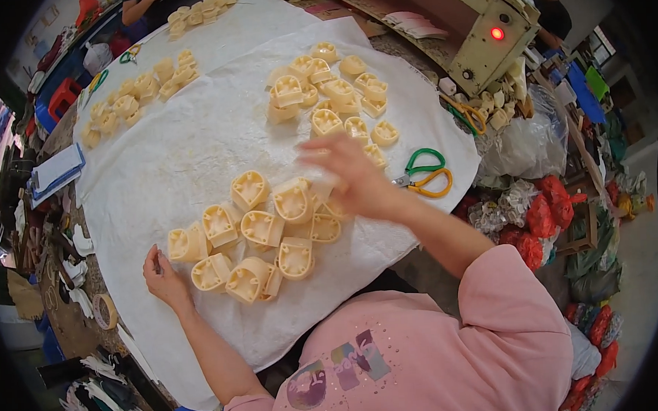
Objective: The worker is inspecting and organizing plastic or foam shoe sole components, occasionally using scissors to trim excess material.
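Cream-coloured, D-shaped hollow pieces that look like shoe heels [262, 229] lie in a near cluster on the white cloth [142, 185], open sides mostly up. My left hand [167, 279] rests at the cloth's left edge, just beside this cluster. Its fingers are loosely bent and apart, with nothing visible in them. Motion blurs my right hand [351, 176], which hovers over the cluster's right end; whether it holds anything is unclear. Beyond it sits a second group of the same heels [327, 121]. Scissors [426, 175] with one green and one yellow handle lie right of my right hand.
More heels [144, 86] stand along the far left, others [201, 13] at the far end near another person's arm [138, 8]. A machine with a red light [493, 42] stands at the back right. A blue clipboard [57, 173] and tape roll [105, 312] lie left.
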A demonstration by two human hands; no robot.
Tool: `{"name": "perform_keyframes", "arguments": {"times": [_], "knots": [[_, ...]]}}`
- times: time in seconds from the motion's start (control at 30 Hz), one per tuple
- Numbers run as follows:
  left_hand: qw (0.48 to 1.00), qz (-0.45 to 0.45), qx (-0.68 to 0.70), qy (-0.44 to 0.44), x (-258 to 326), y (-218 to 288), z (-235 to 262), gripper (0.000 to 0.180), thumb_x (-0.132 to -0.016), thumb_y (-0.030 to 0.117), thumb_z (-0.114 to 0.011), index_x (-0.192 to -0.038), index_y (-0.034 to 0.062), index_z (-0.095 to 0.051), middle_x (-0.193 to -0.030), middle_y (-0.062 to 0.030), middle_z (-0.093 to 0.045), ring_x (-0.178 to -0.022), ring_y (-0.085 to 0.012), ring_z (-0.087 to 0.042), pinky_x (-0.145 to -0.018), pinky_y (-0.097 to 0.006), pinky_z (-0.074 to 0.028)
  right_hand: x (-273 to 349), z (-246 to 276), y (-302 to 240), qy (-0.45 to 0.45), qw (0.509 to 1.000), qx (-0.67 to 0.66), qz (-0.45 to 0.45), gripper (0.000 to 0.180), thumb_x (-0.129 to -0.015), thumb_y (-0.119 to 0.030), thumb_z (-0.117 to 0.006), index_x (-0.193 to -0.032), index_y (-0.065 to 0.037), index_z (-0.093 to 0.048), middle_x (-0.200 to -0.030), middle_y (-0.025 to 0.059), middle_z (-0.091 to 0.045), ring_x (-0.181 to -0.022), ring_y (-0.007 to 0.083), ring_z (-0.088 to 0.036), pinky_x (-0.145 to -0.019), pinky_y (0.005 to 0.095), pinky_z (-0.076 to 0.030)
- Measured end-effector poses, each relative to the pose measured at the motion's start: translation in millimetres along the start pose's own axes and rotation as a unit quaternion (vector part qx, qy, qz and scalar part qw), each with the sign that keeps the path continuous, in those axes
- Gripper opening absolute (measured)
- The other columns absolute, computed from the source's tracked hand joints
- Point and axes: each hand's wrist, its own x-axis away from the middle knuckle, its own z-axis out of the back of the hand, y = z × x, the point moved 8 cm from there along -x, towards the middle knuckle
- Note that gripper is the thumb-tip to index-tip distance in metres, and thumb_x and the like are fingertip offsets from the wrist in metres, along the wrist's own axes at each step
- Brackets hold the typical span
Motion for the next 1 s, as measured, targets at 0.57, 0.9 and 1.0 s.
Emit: {"name": "perform_keyframes", "arguments": {"times": [0.57, 0.9, 1.0], "knots": [[0.999, -0.007, -0.028, 0.017, 1.5, 6.9, 0.6, 0.025, -0.089, 0.011, -0.053, -0.108, -0.0017, -0.064, -0.095, -0.0117, -0.067, -0.082, -0.0183, -0.061, -0.075, -0.030, -0.048, 73.9, 38.3, 188.8, -0.094, 0.975, 0.040, -0.197, 0.051, -0.072, 0.009, -0.057, -0.120, -0.008, -0.055, -0.128, 0.0074, -0.051, -0.119, 0.0273, -0.044, -0.098, 0.0370, -0.039], [0.999, -0.011, -0.024, 0.021, -1.0, -1.9, 2.7, 0.025, -0.088, 0.008, -0.050, -0.107, -0.0024, -0.064, -0.093, -0.0113, -0.067, -0.081, -0.0173, -0.061, -0.073, -0.029, -0.048, 66.3, 61.2, 142.7, 0.048, 0.984, -0.028, -0.169, 0.039, -0.075, -0.009, -0.067, -0.113, -0.010, -0.059, -0.116, 0.0068, -0.056, -0.104, 0.0281, -0.051, -0.090, 0.0370, -0.044], [1.000, -0.022, -0.009, 0.017, -1.0, 1.1, -0.9, 0.026, -0.088, 0.008, -0.050, -0.108, -0.0024, -0.063, -0.093, -0.0107, -0.067, -0.080, -0.0166, -0.060, -0.072, -0.029, -0.048, 62.8, 22.0, 114.3, -0.111, 0.983, 0.093, -0.112, 0.047, -0.072, -0.006, -0.067, -0.118, -0.010, -0.057, -0.121, 0.0078, -0.053, -0.111, 0.0291, -0.048, -0.094, 0.0363, -0.042]]}}
